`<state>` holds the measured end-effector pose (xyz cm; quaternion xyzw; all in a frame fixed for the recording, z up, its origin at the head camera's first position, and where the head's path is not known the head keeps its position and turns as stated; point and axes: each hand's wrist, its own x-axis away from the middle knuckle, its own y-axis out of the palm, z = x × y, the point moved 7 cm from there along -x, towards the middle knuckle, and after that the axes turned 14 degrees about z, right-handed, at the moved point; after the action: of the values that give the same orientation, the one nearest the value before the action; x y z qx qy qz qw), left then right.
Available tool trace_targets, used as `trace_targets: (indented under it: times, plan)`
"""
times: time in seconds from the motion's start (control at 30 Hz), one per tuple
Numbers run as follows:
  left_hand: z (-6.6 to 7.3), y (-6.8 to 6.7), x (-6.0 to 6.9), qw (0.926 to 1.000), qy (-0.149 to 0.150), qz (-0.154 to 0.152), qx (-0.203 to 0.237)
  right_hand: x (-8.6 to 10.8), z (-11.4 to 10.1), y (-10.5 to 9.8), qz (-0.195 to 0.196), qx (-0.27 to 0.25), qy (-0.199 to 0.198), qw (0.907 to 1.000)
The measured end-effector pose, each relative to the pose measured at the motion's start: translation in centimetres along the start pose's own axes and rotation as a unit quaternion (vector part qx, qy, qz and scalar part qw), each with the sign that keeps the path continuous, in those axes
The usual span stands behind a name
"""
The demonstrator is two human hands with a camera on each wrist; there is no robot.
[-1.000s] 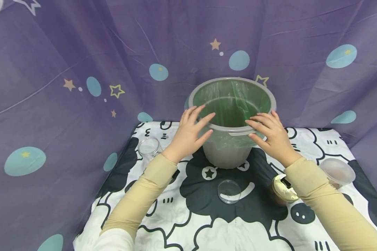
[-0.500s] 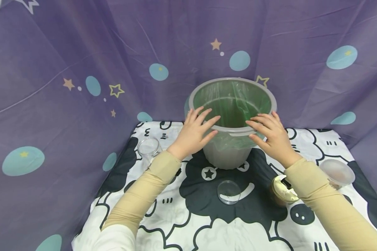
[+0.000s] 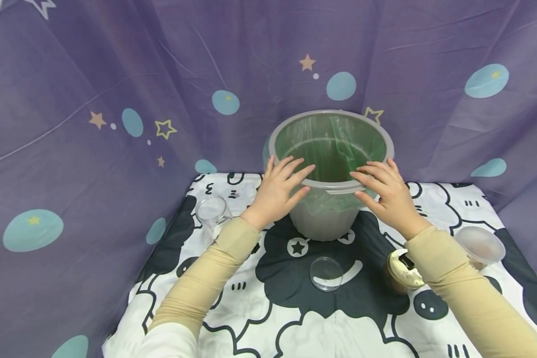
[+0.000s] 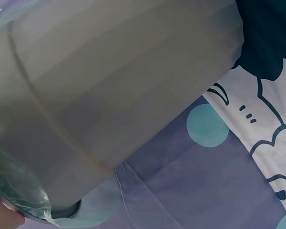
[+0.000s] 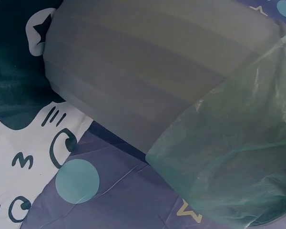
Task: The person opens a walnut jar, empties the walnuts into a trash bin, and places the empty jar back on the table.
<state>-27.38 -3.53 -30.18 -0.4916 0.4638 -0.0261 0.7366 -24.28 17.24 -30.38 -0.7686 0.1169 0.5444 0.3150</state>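
The head view shows two hands, one left hand (image 3: 275,193) and one right hand (image 3: 386,193), and two tan sleeves (image 3: 210,271). There is one grey bin (image 3: 324,226) with one green plastic liner (image 3: 315,159), one clear cup (image 3: 212,213), one clear round dish or lid (image 3: 326,273), one jar (image 3: 398,278) topped pale yellow, one translucent bowl (image 3: 480,243), one patterned cloth (image 3: 331,333) and one purple curtain (image 3: 259,44).

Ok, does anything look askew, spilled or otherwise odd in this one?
One mild oddity: the green liner seems unevenly folded over the grey bin. The right wrist view shows it hanging loosely down one side, while the left wrist view shows only a short fold. The bin stands upright, and no spill is visible.
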Motion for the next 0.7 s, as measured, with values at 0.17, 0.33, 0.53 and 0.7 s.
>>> trace_targets:
  times: [0.17,0.33,0.53,0.7]
  plan:
    - [0.0,0.1,0.1,0.9999,0.0,0.01,0.004,-0.3,-0.2,-0.1,-0.022,0.0,0.004,0.9998]
    - [-0.1,0.2,0.1,0.9997,0.0,0.022,0.008,-0.4,0.0,-0.4,-0.032,-0.021,0.023,0.999]
    - [-0.1,0.3,0.2,0.9993,0.003,0.033,0.014,-0.4,0.3,-1.2,-0.006,-0.038,0.035,0.9987]
    - [0.0,0.2,0.2,0.9991,0.003,0.036,0.023,-0.3,0.3,-2.1,0.016,-0.035,0.034,0.9987]
